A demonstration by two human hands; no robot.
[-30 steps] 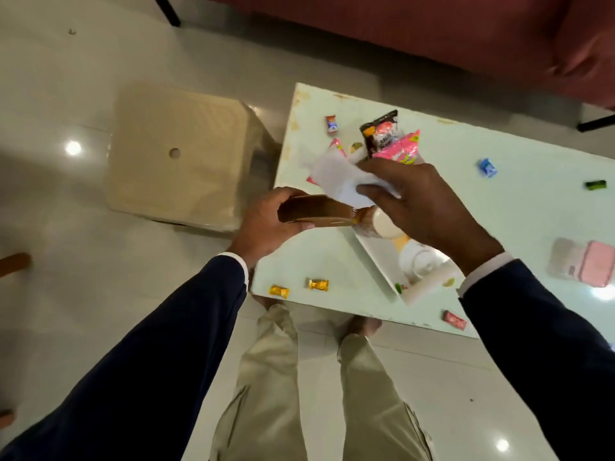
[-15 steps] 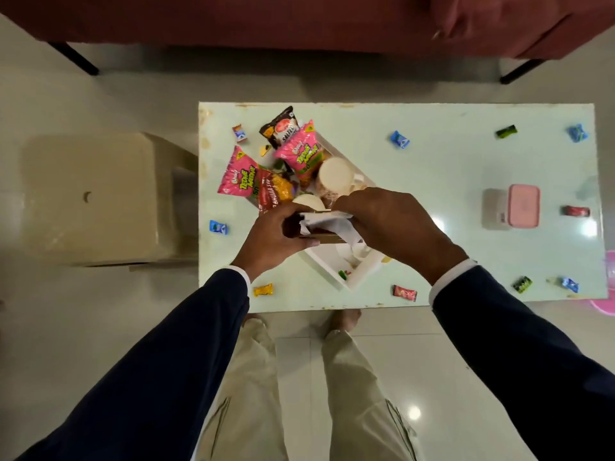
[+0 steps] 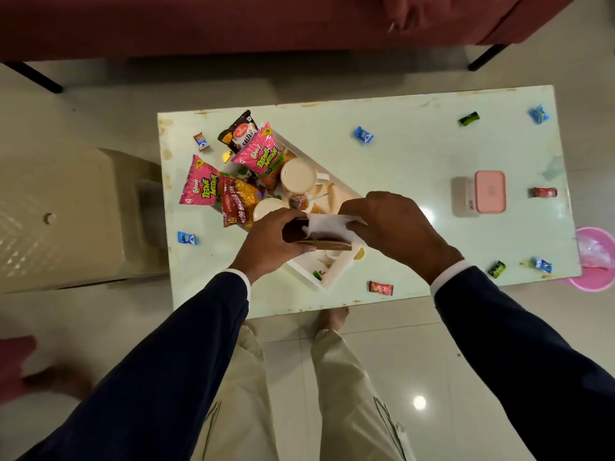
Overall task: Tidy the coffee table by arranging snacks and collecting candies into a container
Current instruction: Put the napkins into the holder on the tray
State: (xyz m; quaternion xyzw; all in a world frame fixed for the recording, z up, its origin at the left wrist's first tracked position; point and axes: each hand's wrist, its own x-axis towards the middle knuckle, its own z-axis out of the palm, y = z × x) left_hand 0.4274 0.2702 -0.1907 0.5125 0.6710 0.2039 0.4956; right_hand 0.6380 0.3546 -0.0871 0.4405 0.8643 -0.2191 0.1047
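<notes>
My left hand (image 3: 271, 241) grips a flat brown box (image 3: 324, 244) above the pale green coffee table (image 3: 416, 154). My right hand (image 3: 396, 227) pinches a white tissue (image 3: 327, 226) at the box's opening. Below them lies a white tray (image 3: 332, 274) with two cups (image 3: 298, 178). Snack packets (image 3: 199, 183) lie at the tray's far-left end, among them a pink one (image 3: 261, 154) and a dark one (image 3: 238, 131). Wrapped candies are scattered on the table: blue (image 3: 363, 134), red (image 3: 381, 288), green (image 3: 468, 118). A pink-lidded container (image 3: 490, 192) stands at the right.
A beige plastic stool (image 3: 66, 217) stands left of the table. A pink bin (image 3: 597, 261) sits at the table's right end. A dark red sofa (image 3: 233, 21) runs along the far side. My legs stand at the table's near edge.
The view has swung right and pulled back, showing the whole table. The tissue, held up over the box a second ago, is now down at the box's opening. Both hands stay together.
</notes>
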